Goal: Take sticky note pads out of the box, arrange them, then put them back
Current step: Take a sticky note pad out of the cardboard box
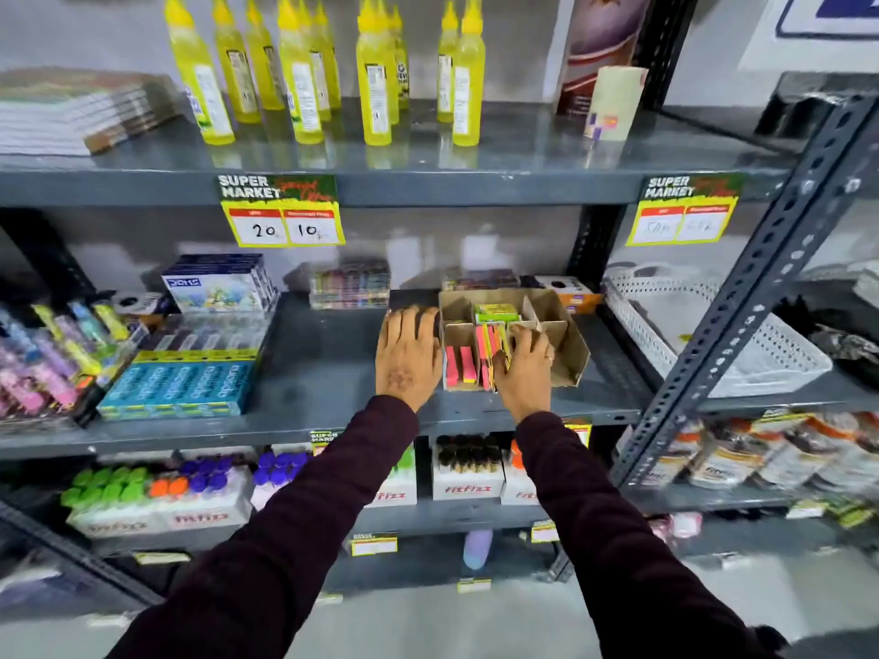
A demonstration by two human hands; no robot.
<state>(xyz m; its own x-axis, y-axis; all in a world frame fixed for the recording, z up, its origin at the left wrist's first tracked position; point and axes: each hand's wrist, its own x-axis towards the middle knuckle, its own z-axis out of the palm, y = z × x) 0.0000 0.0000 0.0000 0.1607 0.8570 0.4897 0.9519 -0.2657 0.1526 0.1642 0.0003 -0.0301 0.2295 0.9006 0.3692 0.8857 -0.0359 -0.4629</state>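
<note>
Head view is showing my right hand (pixel 523 368) closing its grip on sticky note pads (pixel 492 344) inside the box (pixel 568 354). My left hand (pixel 408 354) is lying flat and open beside it; I am judging the arranging as barely begun.

Bright, even overhead light glares off the grey metal shelves (pixel 523 145), while wide-angle bending and motion blur smear the edges.

Cardboard on painted metal
The box (pixel 566 347) is matt brown cardboard; the shelf (pixel 323 373) is smooth, faintly glossy grey metal.
</note>
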